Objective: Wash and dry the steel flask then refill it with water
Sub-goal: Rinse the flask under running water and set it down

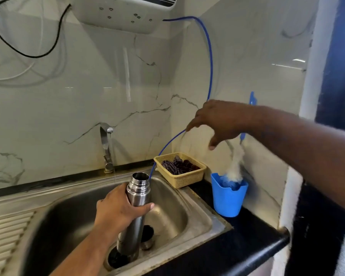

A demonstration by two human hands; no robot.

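My left hand (pixel 118 212) grips the steel flask (pixel 136 198) around its upper body. The flask stands upright and uncapped over the drain of the steel sink (pixel 207 212). Its dark cap (pixel 147 234) lies in the basin beside it. My right hand (pixel 217 120) hovers over the right counter with fingers spread, just in front of the blue handle of a white bottle brush (pixel 235 166). The brush stands bristles-down in a blue cup (pixel 227 202). I see no finger closed around the handle.
The tap (pixel 106 144) behind the sink runs a thin stream. A yellow basket (pixel 179 180) with dark scrubbers sits at the sink's back right corner. A blue tube (pixel 209 56) hangs from the wall unit (pixel 124 14) into the sink. The black counter (pixel 247 242) ends at right.
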